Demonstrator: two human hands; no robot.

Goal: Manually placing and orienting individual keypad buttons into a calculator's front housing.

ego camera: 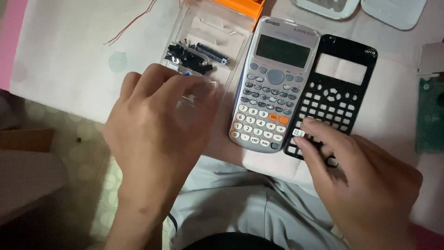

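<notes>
1. The right hand (365,185) rests its fingertips (307,125) on the lower left part of the black faceplate (334,95). The fingers are bent and close together. A small white key (298,133) sits at the tips; whether it is pinched or only touched I cannot tell.
2. The left hand (157,125) hovers over the near end of the clear tray (206,41), fingers loosely curled and slightly spread. Its fingertips are blurred, so I cannot tell whether they hold anything.
3. Counts: two hands, one faceplate, one grey calculator (273,83), one tray, one battery (212,53), one pile of small black keys (187,59) too jumbled to count.
4. The faceplate lies flat on the white mat (64,55), just beside the calculator's right edge. Its long axis runs away from the person, tilted slightly rightward at the far end; the display window is at the far end, the key holes at the near end.
5. The calculator lies parallel to it, screen far, keys near.
6. Hidden or cut off: the right hand covers the faceplate's near right corner; the left hand covers the tray's near end. An orange lid (240,7), two white shells (393,11), a red wire (134,21) and a green board (430,115) are cut off by the frame edges.
7. The person's grey-clad lap (240,203) fills the bottom centre.
</notes>
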